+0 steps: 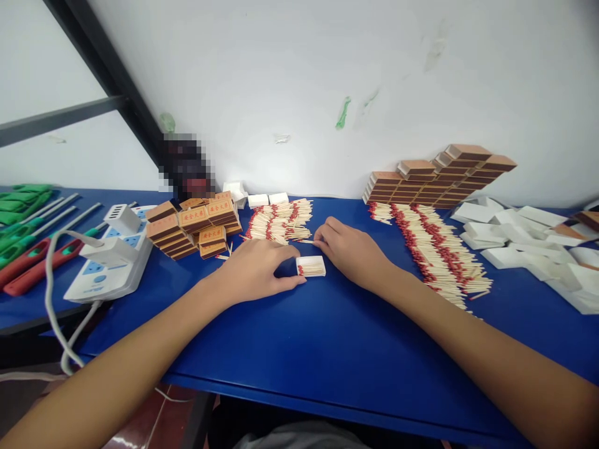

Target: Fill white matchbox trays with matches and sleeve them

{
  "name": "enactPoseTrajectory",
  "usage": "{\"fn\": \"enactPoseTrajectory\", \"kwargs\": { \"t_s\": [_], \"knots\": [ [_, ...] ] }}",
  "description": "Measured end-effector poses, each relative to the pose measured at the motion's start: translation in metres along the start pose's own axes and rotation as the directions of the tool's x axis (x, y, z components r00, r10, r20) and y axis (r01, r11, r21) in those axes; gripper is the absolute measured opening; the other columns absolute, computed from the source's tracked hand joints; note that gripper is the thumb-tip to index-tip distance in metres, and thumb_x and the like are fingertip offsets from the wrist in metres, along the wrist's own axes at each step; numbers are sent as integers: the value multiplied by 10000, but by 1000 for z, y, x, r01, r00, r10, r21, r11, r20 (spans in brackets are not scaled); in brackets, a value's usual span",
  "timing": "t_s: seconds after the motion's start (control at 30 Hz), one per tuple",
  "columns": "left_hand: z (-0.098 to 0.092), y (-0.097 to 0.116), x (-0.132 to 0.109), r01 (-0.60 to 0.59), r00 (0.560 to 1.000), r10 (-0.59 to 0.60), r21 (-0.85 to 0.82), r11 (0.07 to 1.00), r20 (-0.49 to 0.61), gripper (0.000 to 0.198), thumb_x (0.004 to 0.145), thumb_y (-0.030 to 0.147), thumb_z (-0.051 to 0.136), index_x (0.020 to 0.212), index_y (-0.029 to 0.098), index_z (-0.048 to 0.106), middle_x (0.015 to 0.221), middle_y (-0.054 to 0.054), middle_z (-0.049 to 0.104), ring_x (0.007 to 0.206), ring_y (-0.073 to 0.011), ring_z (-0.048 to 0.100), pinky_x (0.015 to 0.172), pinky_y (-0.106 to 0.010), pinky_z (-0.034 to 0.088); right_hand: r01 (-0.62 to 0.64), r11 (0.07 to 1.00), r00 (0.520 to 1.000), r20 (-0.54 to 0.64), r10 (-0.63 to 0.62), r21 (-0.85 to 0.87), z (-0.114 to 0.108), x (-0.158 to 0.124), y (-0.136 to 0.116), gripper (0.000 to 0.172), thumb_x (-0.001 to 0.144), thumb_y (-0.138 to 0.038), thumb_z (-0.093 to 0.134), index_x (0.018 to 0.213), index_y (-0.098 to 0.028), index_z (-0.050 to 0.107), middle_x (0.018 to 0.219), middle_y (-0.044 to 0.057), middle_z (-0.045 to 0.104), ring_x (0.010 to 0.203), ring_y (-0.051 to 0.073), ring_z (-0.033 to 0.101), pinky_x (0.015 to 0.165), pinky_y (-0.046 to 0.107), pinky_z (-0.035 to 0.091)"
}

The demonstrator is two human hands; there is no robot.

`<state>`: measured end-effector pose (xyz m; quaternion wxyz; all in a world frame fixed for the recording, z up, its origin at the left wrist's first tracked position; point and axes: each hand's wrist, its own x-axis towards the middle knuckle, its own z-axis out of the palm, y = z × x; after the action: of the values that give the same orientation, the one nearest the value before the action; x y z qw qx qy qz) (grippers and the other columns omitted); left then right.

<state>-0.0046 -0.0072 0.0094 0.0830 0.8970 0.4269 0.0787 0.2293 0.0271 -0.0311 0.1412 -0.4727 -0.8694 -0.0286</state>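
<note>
A small white tray of red-tipped matches (pixel 311 266) lies on the blue table (pixel 327 337) between my hands. My left hand (pixel 255 269) rests on the table with its thumb and fingers closed against the tray's left end. My right hand (pixel 349 249) lies just right of the tray, fingers curled and pinched at the edge of a loose pile of matches (pixel 279 221). What the right fingertips hold is too small to make out.
A heap of filled matchboxes (pixel 194 227) sits to the left. A long row of matches (pixel 435 249), stacked brown sleeves (pixel 435 178) and empty white trays (pixel 524 240) lie to the right. A power strip with plugs (pixel 110 259) and screwdrivers (pixel 28 249) occupy the far left.
</note>
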Motion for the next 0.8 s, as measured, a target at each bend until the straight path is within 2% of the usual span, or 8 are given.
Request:
{"fn": "enactPoseTrajectory", "kwargs": {
  "t_s": [0.27, 0.5, 0.67, 0.8],
  "knots": [
    [1, -3, 2, -7, 1000, 8, 20, 1000, -18, 354, 935, 499, 698, 1165, 234, 746, 778, -7, 714, 675, -164, 642, 598, -278, 346, -91, 989, 994, 71, 83, 116, -4, 5, 1, 139, 1051, -307, 587, 1007, -182, 631, 1044, 51, 664, 776, 169, 615, 652, 308, 400],
    [0, -2, 1, -8, 1000, 9, 24, 1000, -20, 359, 939, 502, 690, 1163, 228, 750, 789, -13, 724, 690, -170, 653, 600, -280, 348, -7, 1000, 1000, -17, 8, 27, 5, 0, 11, 160, 1071, -306, 537, 1031, -171, 612, 1058, 76, 642, 785, 197, 614, 619, 323, 369],
    [0, -5, 1, 34, 999, -32, 44, 998, -44, 384, 939, 534, 672, 1153, 226, 755, 779, -24, 728, 682, -189, 652, 581, -286, 325, 62, 988, 993, -104, -48, 139, -10, -10, 10, 181, 1091, -332, 477, 1023, -200, 580, 1051, 67, 631, 727, 173, 585, 614, 319, 397],
    [0, -6, 2, 54, 998, -52, 59, 997, -45, 392, 936, 539, 674, 1157, 227, 753, 766, -28, 726, 677, -197, 651, 569, -287, 317, 115, 988, 991, -87, -106, 104, -19, -17, -2, 215, 1095, -355, 463, 1001, -201, 582, 1012, 59, 622, 670, 161, 546, 576, 313, 372]
  ]
}}
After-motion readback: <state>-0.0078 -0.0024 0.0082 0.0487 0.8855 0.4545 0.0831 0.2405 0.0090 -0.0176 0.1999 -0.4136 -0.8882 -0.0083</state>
